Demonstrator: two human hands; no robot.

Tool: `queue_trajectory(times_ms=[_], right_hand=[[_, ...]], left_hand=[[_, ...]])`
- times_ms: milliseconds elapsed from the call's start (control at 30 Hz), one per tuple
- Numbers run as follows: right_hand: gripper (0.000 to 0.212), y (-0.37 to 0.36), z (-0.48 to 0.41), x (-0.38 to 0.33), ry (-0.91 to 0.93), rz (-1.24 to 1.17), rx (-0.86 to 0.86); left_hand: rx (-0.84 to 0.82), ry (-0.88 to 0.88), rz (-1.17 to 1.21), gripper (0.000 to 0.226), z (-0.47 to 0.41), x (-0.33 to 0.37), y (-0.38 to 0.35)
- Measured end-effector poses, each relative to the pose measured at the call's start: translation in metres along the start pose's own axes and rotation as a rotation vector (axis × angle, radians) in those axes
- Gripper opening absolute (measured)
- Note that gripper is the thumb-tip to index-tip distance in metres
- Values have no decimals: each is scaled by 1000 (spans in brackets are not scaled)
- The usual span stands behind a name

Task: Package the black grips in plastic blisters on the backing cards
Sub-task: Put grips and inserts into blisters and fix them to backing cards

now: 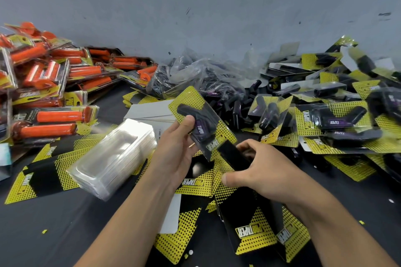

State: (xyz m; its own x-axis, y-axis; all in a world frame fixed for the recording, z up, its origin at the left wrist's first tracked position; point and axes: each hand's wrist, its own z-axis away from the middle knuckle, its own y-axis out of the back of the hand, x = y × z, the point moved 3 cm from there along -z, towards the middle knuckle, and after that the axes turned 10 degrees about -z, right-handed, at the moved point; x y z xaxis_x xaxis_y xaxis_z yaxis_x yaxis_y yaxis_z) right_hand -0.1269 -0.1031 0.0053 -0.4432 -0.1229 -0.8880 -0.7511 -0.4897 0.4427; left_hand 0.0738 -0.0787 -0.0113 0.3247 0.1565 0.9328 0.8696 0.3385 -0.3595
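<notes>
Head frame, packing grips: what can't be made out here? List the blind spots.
Head view only:
- Fingertips of the right hand: hidden behind the black lower flap of the blister pack, which the left hand holds.
- Count of black grips in the clear bag: lost to crumpled, glaring film.
- Count in the blister stack: the clear layers blur together.
- Extent of the orange packs: cut off by the left edge.
</notes>
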Motion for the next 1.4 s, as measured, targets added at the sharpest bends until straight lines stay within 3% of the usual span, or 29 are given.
queue_trajectory(times_ms=[133,267,367,433,500,667,733,833,967,1067,1133,1267,1333,1400], right_hand=[[56,18,-1,11,-69,-196,134],[43,22,1,11,-110,116,321],[41,10,6,-3,111,204,505],[36,2,10,-11,299,72,586],[20,-6,10,-15,367,-122,500],[25,-26,3,-17,270,-574,106],[18,-26,1,-15,261,-528,138],[24,-23,0,-8,252,-368,245],[35,-13,-1,-4,247,-332,341],[38,-8,0,-4,250,-367,396],[41,-6,-2,-4,195,-461,299],[38,-2,-1,-3,59,-466,-101],[29,5,0,-2,63,-394,-90],[25,12,-1,-1,66,-425,70]], left_hand=[[75,71,62,27,1,6,6],[44,110,103,29,6,8,1],[5,103,88,39,8,8,-5],[-39,92,104,39,8,8,-8],[-78,77,143,38,8,10,-9],[-107,27,127,40,10,14,-12],[-149,29,108,37,13,12,-15],[-188,9,76,30,15,11,-12],[-121,24,108,11,9,11,2],[-3,90,59,36,6,8,11],[65,139,66,50,5,5,13],[135,169,49,39,5,3,13],[101,158,14,32,6,0,11],[16,124,2,32,8,-1,4]])
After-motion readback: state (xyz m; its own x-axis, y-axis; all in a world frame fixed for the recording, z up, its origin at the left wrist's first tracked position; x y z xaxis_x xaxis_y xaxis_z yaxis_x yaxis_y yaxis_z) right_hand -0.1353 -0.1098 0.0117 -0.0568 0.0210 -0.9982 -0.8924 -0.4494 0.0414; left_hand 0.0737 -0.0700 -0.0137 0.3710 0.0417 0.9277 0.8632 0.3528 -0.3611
